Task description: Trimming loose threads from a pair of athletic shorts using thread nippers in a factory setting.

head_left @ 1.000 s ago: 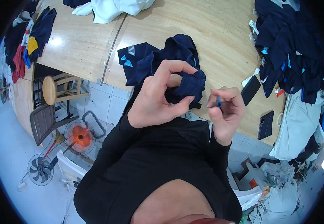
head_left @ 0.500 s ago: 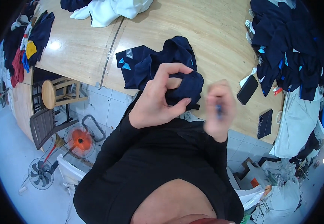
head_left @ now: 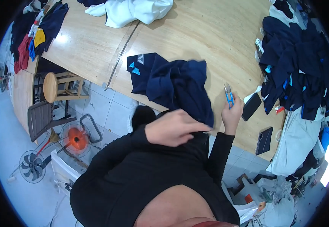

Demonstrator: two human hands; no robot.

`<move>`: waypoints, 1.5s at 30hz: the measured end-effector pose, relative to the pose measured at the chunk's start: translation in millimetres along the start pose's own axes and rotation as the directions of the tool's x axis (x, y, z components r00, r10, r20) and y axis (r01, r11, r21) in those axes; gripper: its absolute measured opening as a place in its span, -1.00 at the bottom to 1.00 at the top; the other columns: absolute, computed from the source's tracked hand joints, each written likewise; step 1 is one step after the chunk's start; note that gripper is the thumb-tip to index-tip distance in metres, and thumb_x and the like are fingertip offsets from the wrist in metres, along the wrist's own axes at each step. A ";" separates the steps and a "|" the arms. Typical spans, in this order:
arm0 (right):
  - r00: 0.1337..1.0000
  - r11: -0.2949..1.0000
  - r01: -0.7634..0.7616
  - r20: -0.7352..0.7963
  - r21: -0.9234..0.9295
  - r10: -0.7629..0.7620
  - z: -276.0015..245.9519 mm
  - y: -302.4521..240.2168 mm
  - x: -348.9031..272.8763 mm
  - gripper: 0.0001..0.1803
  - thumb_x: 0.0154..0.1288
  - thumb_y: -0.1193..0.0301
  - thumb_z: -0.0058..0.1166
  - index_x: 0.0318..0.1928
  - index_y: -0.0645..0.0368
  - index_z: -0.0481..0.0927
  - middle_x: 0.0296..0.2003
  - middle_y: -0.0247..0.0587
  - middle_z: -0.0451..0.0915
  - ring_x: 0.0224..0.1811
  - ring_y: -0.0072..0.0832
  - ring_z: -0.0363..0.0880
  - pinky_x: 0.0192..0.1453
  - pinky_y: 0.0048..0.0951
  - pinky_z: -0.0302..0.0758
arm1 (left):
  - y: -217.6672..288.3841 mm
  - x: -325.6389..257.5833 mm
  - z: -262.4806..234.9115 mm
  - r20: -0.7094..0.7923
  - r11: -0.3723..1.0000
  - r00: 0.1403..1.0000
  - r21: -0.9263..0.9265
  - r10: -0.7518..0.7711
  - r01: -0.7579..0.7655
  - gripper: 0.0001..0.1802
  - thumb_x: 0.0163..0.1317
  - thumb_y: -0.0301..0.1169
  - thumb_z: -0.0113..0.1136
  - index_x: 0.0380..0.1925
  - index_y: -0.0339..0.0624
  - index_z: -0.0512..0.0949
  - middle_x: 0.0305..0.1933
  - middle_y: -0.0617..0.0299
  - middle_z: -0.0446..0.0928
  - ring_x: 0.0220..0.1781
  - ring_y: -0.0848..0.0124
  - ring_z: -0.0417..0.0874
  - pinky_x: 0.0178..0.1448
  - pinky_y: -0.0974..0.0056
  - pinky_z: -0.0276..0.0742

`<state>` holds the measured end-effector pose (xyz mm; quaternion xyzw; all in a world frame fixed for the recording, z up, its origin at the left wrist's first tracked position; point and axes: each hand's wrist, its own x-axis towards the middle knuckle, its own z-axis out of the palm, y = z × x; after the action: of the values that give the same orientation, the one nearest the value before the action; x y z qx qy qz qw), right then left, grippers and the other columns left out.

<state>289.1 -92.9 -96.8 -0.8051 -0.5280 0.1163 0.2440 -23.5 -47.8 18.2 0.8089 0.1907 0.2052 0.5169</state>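
A crumpled navy garment lies at the near edge of the wooden table, with a light blue tag and a grey printed patch on its left part. My left hand is at the garment's near lower corner, its index finger reaching right along the edge and the other fingers curled; the fingertips seem to pinch the cloth there. To the right, my right hand holds blue-handled thread snips, whose pointed metal blades stand apart and face away from me over the bare tabletop.
A black phone and a dark flat pouch lie right of my right hand. A pile of navy garments covers the far right. White cloth rests at the back. A stool and fans stand at left.
My left hand has moved down and let the bunched cloth spread out toward me. The right hand, blurred before, now holds the snips upright, pointing away from me. The view has shifted slightly.
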 end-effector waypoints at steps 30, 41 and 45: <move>0.948 0.954 0.218 0.186 0.207 -0.258 -45.6 -118.7 -6.3 -0.13 0.04 0.76 0.14 0.47 0.09 0.64 0.39 0.22 0.57 0.44 0.19 0.58 0.49 -0.04 0.55 | -55.1 -54.4 -103.1 -0.524 0.726 0.833 0.502 -0.177 0.470 -0.56 -0.01 -0.31 0.45 -0.10 -0.21 0.65 0.07 0.05 0.65 0.18 -0.02 0.65 0.35 0.03 0.46; 0.639 0.708 0.401 0.377 0.580 -0.671 -2.9 -150.7 -29.1 -0.75 0.34 0.57 0.35 0.02 0.29 0.78 0.07 0.01 0.80 0.27 0.03 0.72 0.43 -0.05 0.59 | -90.0 -63.4 12.0 -0.608 0.502 0.503 0.191 -0.614 0.843 -0.36 0.21 0.05 0.62 -0.09 -0.29 0.60 -0.10 -0.11 0.69 -0.04 -0.12 0.77 -0.03 -0.08 0.67; 0.583 0.810 0.420 0.561 0.410 -0.587 14.4 -161.7 -21.1 -0.71 0.41 0.58 0.27 0.10 0.36 0.75 0.17 0.13 0.75 0.34 0.09 0.67 0.45 -0.08 0.58 | -123.1 -48.3 -1.8 -0.644 0.610 0.423 -0.088 -0.638 0.787 -0.64 0.39 -0.22 0.46 -0.04 -0.26 0.61 0.00 -0.08 0.77 -0.01 -0.02 0.82 0.03 -0.02 0.70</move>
<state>145.6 -55.8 -27.3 -0.4894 -0.7688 0.3815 0.1548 -77.0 -23.2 -100.2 0.5867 0.6966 0.1937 0.3646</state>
